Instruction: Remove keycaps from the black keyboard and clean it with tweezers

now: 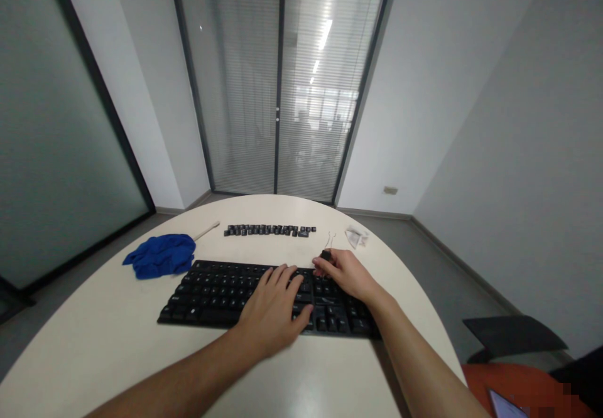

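A black keyboard [214,295] lies across the round table in front of me. My left hand [273,308] rests on its right-middle part with the fingers spread, covering several keys. Above the keyboard's upper right section, my right hand [346,273] is closed on a wire keycap puller [330,240]. Two thin wire prongs stick up and away from the fingers, and a small black piece [325,255] shows at the fingertips. Whether that piece is the puller's handle or a keycap, I cannot tell. Loose black keycaps [266,230] stand in two rows behind the keyboard.
On the left of the cream table [117,336] lies a crumpled blue cloth [162,255], beside a light-coloured thin brush or stick [207,230]. A small clear packet [357,236] is at the back right. An orange-seated chair [513,380] stands to the right, with a phone-like screen on it.
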The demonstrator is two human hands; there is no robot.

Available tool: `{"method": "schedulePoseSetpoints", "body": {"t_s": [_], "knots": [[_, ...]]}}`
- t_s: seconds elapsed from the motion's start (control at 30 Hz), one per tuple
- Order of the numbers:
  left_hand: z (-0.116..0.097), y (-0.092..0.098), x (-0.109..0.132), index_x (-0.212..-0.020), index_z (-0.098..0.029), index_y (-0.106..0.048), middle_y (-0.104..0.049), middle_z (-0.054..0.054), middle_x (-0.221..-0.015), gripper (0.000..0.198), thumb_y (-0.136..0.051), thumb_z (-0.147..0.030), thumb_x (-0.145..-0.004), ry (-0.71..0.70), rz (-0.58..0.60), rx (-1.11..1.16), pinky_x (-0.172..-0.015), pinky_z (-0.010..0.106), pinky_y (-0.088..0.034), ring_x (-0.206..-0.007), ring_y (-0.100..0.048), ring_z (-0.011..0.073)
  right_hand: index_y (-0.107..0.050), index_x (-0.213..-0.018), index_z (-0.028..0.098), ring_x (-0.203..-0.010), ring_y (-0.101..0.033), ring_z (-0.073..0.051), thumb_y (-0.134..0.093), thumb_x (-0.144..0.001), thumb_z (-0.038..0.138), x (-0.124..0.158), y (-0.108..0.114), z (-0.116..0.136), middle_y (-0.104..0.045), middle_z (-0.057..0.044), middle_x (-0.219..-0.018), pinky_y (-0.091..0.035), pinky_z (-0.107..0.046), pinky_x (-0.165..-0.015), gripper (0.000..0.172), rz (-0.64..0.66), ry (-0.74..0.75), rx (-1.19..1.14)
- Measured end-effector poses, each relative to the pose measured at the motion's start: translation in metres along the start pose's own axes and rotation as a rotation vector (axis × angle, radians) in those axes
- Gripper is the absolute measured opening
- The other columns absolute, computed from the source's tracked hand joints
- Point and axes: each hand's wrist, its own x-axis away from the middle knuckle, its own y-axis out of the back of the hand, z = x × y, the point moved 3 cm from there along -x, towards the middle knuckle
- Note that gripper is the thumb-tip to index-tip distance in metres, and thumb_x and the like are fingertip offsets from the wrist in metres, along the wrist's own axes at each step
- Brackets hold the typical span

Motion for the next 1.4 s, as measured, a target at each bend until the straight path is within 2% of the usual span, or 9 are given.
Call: {"method": "schedulePoseSetpoints", "body": {"t_s": [0.23, 0.37, 0.53, 0.73, 0.9, 1.17, 1.3, 1.4], "knots": [[0.0, 0.001, 0.0, -0.127, -0.018, -0.054, -0.05, 0.012, -0.14, 0.046, -0.051, -0.043, -0.089, 0.011, 0.004, 0.034, -0.113, 0.053, -0.029, -0.133, -0.041, 0.0326, -0.065, -0.077, 0.016, -0.063, -0.067, -0.018, -0.056, -0.088, 0.054, -0.002, -0.002, -0.011, -0.074, -0.006, -0.072, -0.052, -0.028, -0.061, 0.041, -0.037, -0.055, -0.159], [0.004, 0.005, -0.004, -0.121, -0.021, -0.056, -0.056, 0.009, -0.133, 0.038, -0.054, -0.04, -0.088, 0.037, -0.044, 0.144, -0.111, 0.048, -0.033, -0.127, -0.047, 0.0282, -0.064, -0.081, 0.015, -0.064, -0.068, -0.019, -0.059, -0.084, 0.057, -0.002, -0.001, -0.011, -0.075, -0.008, -0.074, -0.054, -0.029, -0.061, 0.042, -0.093, -0.106, -0.239], [0.01, 0.009, -0.01, -0.108, -0.023, -0.061, -0.066, 0.006, -0.114, 0.023, -0.056, -0.034, -0.088, 0.142, -0.128, 0.335, -0.098, 0.042, -0.045, -0.107, -0.059, 0.024, -0.066, -0.081, 0.016, -0.066, -0.068, -0.018, -0.059, -0.086, 0.054, -0.003, -0.007, 0.002, -0.074, -0.007, -0.075, -0.053, -0.028, -0.064, 0.04, -0.111, -0.065, -0.248], [0.02, 0.004, -0.014, -0.099, -0.021, -0.065, -0.07, 0.005, -0.102, 0.022, -0.061, -0.038, -0.086, 0.278, -0.176, 0.502, -0.093, 0.039, -0.048, -0.1, -0.062, 0.0235, -0.069, -0.078, 0.017, -0.07, -0.065, -0.018, -0.056, -0.09, 0.046, 0.001, -0.02, 0.026, -0.072, -0.004, -0.074, -0.051, -0.027, -0.07, 0.035, -0.162, 0.051, -0.237], [0.027, -0.003, -0.017, -0.096, -0.022, -0.067, -0.073, 0.004, -0.097, 0.018, -0.059, -0.036, -0.087, 0.328, -0.148, 0.642, -0.088, 0.035, -0.051, -0.092, -0.067, 0.0219, -0.071, -0.082, 0.018, -0.073, -0.065, -0.018, -0.058, -0.089, 0.043, 0.003, -0.026, 0.037, -0.072, -0.003, -0.076, -0.05, -0.027, -0.072, 0.029, -0.136, 0.082, -0.224], [0.031, -0.009, -0.019, -0.095, -0.021, -0.069, -0.074, 0.003, -0.095, 0.016, -0.065, -0.028, -0.081, 0.326, -0.129, 0.798, -0.087, 0.033, -0.05, -0.089, -0.068, 0.0211, -0.071, -0.083, 0.016, -0.07, -0.064, -0.017, -0.057, -0.09, 0.044, 0.001, -0.028, 0.028, -0.071, -0.003, -0.072, -0.05, -0.025, -0.069, 0.031, -0.117, 0.072, -0.265], [0.033, -0.014, -0.02, -0.106, -0.02, -0.063, -0.074, 0.003, -0.09, 0.028, -0.067, -0.02, -0.078, 0.354, -0.144, 0.964, -0.086, 0.033, -0.05, -0.089, -0.069, 0.0208, -0.07, -0.084, 0.016, -0.069, -0.064, -0.017, -0.058, -0.089, 0.047, 0.0, -0.031, 0.02, -0.07, -0.003, -0.073, -0.049, -0.026, -0.068, 0.034, -0.139, 0.048, -0.286], [0.035, -0.017, -0.02, -0.105, -0.02, -0.06, -0.074, 0.004, -0.091, 0.029, -0.068, -0.021, -0.078, 0.377, -0.147, 0.995, -0.087, 0.033, -0.05, -0.09, -0.07, 0.0214, -0.07, -0.087, 0.016, -0.07, -0.065, -0.017, -0.057, -0.089, 0.049, -0.001, -0.032, 0.017, -0.071, -0.004, -0.074, -0.049, -0.026, -0.066, 0.036, -0.14, 0.018, -0.298]]}}
